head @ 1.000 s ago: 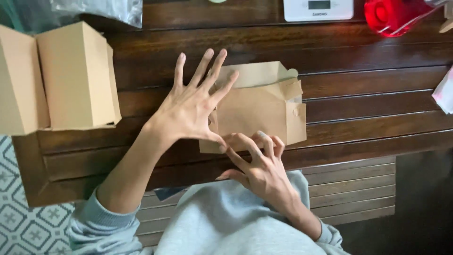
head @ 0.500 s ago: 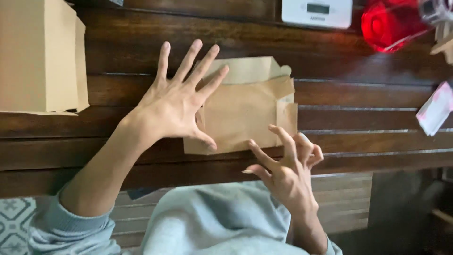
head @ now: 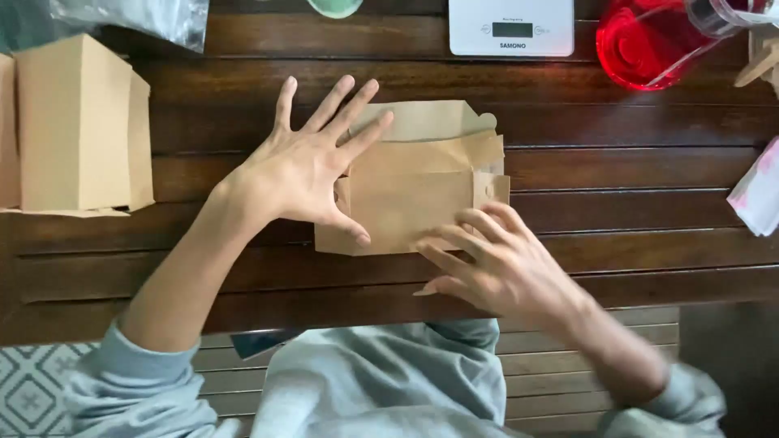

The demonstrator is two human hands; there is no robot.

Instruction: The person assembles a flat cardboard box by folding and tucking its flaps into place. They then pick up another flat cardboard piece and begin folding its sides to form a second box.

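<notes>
1. Two bare hands work over a flat brown paper box [head: 414, 191] that lies on the dark wooden table [head: 633, 219], near the table's middle and close to our near edge.
2. Our left hand [head: 304, 170] is spread wide, fingers fanned apart, its palm pressing down on the left part of the paper box; it grips nothing, only holds the box flat, with the thumb at the box's near left corner.
3. Our right hand [head: 495, 268] is loosely open, fingers curled a little, fingertips touching the near right part of the box; it closes on nothing.
4. One flap of the box stands out on the far side, lighter in colour, with a folded band across the box just below it.
5. Several folded brown boxes [head: 77, 126] stand well apart at the far left.
6. At the far edge sit a white kitchen scale [head: 511, 26] and, to its right, a red transparent container [head: 649, 45].
7. Clear plastic wrap [head: 134, 16] lies at the far left corner.
</notes>
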